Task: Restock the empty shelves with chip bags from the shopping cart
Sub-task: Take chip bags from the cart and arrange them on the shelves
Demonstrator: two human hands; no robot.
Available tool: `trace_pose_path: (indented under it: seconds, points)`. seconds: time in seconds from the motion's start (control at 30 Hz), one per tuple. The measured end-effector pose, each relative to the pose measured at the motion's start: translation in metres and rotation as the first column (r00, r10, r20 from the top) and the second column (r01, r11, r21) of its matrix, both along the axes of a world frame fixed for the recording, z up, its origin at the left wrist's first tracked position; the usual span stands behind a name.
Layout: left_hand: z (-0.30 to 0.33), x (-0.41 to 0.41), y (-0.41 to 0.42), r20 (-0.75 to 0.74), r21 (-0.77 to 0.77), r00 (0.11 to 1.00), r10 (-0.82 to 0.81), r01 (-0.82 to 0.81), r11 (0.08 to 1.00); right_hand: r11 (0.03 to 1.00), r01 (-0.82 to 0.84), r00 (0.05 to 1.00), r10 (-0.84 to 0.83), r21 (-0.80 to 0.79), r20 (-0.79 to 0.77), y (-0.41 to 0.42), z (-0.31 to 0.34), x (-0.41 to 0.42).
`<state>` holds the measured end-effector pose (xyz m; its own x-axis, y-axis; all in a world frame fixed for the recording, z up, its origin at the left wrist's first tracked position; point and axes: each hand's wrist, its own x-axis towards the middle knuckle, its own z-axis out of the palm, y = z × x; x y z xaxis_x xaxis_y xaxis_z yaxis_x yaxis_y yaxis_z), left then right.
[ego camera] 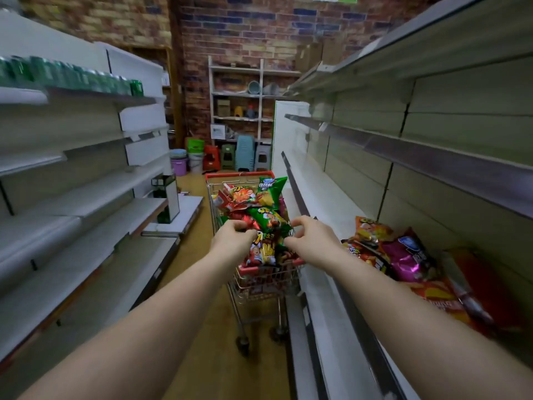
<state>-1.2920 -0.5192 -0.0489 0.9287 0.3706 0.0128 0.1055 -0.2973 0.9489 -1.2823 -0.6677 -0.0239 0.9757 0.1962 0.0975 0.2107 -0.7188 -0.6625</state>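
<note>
Both grips over shopping cart (pixel 239 176): left hand (pixel 235 241) and right hand (pixel 310 241) pinch chip bag (pixel 264 251) lying between them.

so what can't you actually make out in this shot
- Head view: green cans on the left shelf are motion-blurred; labels unreadable.
- Bags deep in the shopping cart are hidden under the top chip bags.
- Whether left hand and right hand fingers really grip a bag is unclear.

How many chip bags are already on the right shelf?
4 visible: orange bag farthest, red-black bag beside it, magenta bag next, large red bag nearest. More may be hidden.
</note>
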Motion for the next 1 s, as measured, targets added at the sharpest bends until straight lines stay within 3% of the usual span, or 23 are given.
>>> trace_pose_path:
  seconds: [0.4, 0.83, 1.0]
  points:
    - [-0.041, 0.117, 0.055, -0.069, -0.102, 0.997, 0.036, -0.043, 0.994, 1.0, -0.02, 0.996, 0.019, -0.001, -0.088, 0.053, -0.039, 0.143]
    - [-0.061, 0.308, 0.187, -0.141, -0.07, 0.989, -0.054, 0.044, 0.997, 0.991, 0.136, 0.976, -0.132, 0.01, -0.17, 0.173, -0.076, 0.34]
    - [-0.071, 0.371, 0.207, -0.19, -0.153, 0.978, -0.081, 0.052, 0.987, 0.984, 0.177, 0.962, -0.175, -0.008, -0.211, 0.189, -0.089, 0.394]
